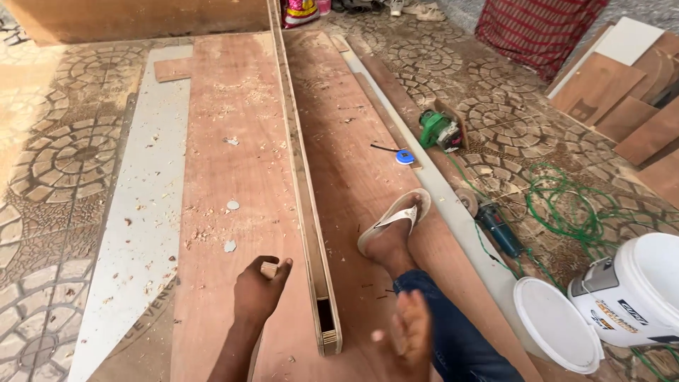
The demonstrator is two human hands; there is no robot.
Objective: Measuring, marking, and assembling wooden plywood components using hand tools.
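My left hand [259, 291] is closed around a small pale wooden piece [269, 269], held just above a long reddish plywood sheet [226, 177] on the floor. My right hand [408, 334] hovers blurred and open over my knee, holding nothing. Between the hands runs a long narrow upright plywood channel [305, 191], its open end near me. My foot in a white sandal [393, 221] rests on the right plywood board [353, 163].
A blue tape measure [404, 156] lies on the right board. A green circular saw [440, 130], an angle grinder [495, 225] and tangled green cable [566, 205] sit on the patterned paving. A white bucket [636, 290] and its lid [556, 324] stand at right. Plywood offcuts [622, 92] lean far right.
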